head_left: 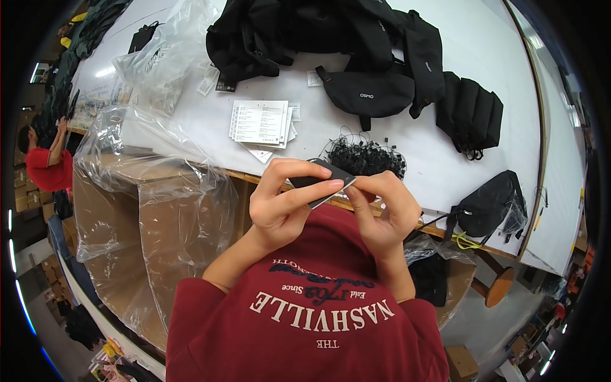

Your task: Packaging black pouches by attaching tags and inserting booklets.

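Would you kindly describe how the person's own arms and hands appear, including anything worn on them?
Both forearms are bare, entering from the lower edge. The left hand and right hand wear no gloves, and no rings, watch or bracelets show. The fingers have short, unpainted nails. The short sleeves belong to a dark red T-shirt with white and dark printed lettering across the chest.

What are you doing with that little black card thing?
A person in a red shirt holds a small dark card up close with both hands: the left hand grips it and the right hand pinches its edge. Ahead on the white table lie black bags, a pile of black strings, a stack of paper cards, and clear plastic bags.
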A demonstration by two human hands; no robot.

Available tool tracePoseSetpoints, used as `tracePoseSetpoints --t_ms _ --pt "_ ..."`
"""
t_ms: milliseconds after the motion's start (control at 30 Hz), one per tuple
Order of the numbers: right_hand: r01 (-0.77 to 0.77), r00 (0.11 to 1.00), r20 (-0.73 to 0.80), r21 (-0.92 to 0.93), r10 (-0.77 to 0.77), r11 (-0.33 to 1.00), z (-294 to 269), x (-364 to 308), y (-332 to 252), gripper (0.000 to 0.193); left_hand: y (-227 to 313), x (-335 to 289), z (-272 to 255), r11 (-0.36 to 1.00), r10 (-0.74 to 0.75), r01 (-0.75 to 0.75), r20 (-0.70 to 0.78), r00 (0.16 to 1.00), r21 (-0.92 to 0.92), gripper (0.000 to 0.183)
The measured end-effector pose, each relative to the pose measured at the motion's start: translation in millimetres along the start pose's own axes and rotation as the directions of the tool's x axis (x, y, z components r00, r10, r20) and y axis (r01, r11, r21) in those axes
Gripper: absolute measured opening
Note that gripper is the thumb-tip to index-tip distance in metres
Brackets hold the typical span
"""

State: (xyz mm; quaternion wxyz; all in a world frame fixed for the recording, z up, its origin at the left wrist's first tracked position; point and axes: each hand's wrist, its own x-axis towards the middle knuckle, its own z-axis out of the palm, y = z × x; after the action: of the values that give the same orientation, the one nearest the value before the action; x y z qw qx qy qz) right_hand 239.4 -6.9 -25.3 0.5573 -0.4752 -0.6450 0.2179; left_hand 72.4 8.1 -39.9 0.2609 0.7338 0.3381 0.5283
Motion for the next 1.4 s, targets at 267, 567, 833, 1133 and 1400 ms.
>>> tracePoseSetpoints --t_ms 267,567,833,1133,1400 --pt "-0.115 0.993 0.049 0.177 0.108 0.978 -1 -1 0 0.012 0 2 -4 0.99 0.106 -0.108 0.027 0.994 0.092 0.044" --pt "-0.114 0.99 0.094 0.148 0.101 0.982 -9 -1 -1 0.012 2 11 -10 0.989 0.134 -0.139 0.087 0.987 0.056 0.04" --pt "-0.068 0.998 0.029 0.17 0.064 0.983 -7 -1 1 0.018 3 11 -10 0.987 -0.026 0.048 0.138 0.99 -0.153 0.037" --pt "-0.236 0.938 0.294 0.152 0.184 0.96 -10 -6 10 0.013 -18 12 -14 0.524 -0.424 0.763 0.661 0.619 -0.379 0.011" --pt "-0.42 0.882 0.359 0.301 0.306 0.856 -13 -14 29 0.008 -21 17 -3 0.63 -0.353 0.68 0.641 0.682 -0.375 0.013"
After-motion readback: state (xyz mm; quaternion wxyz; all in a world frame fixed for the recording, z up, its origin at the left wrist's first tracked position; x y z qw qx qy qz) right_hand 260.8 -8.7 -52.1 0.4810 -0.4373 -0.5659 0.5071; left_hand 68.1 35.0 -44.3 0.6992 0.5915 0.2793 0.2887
